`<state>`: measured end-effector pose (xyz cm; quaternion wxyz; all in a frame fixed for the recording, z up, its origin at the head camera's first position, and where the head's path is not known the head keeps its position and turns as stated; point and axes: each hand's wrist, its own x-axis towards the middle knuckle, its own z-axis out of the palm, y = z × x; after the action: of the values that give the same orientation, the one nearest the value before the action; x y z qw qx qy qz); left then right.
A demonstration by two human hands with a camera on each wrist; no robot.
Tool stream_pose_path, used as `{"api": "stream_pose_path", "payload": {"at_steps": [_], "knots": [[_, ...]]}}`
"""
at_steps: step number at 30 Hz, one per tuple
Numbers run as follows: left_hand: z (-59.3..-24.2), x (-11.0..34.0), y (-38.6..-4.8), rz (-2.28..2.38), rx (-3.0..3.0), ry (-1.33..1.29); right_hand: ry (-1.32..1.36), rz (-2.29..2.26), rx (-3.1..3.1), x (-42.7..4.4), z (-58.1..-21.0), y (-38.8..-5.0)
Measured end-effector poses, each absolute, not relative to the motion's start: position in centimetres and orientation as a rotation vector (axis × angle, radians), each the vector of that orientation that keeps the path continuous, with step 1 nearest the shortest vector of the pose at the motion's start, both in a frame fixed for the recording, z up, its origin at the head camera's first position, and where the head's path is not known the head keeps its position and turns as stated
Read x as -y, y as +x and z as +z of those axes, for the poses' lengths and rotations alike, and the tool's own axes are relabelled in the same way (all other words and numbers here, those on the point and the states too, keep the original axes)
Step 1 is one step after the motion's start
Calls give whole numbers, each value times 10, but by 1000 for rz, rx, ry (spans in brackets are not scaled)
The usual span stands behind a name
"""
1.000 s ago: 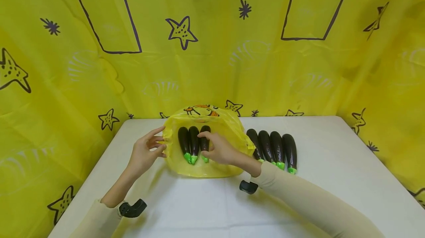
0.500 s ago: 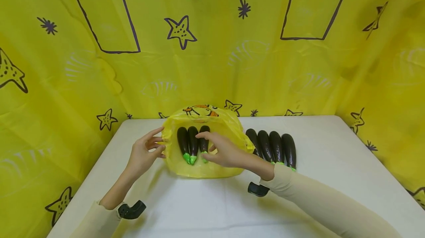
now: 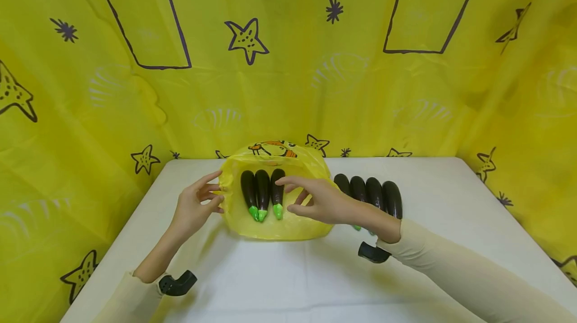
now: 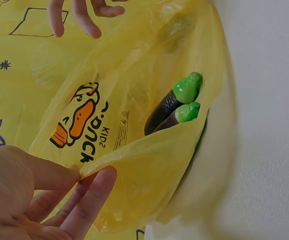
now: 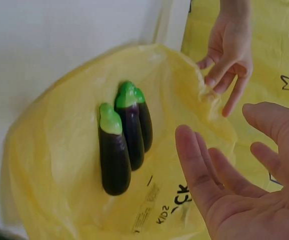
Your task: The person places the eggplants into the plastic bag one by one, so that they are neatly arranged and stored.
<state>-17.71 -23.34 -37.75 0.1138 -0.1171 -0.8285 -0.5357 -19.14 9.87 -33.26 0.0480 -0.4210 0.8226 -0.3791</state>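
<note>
Across the head view, the left hand pinches the bag by its rim, three eggplants inside, four more eggplants on the table; the right hand hovers at the mouth, fingers parted, holding nothing; left wrist view, thumb and fingertips nip the edge; right wrist view, green ends face the opening.

The person's left grip pinches the edge of a yellow bag between thumb and fingers at the lower left. A duck print in orange and black, with lettering, shows on the plastic. Two eggplants lie side by side in the bag, bright green caps toward its opening; a fold of the bag hides part of their dark bodies, so their full extent is hard to tell. Fingers of the right grip hang at the top. The white surface spreads along the right, patterned yellow cloth along the left.
</note>
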Motion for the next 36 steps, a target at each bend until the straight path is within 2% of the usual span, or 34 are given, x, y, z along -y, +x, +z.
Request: {"api": "stream_pose_path", "payload": {"at_steps": [14,36], "knots": [[-378,232,-178,-1565,2436,-345,-1237,-1116,-2642,-153,-308,-196],[-381,231,-180,-1565,2443,-340,-1009,-1045,-2874,-236,-326,-201]]}}
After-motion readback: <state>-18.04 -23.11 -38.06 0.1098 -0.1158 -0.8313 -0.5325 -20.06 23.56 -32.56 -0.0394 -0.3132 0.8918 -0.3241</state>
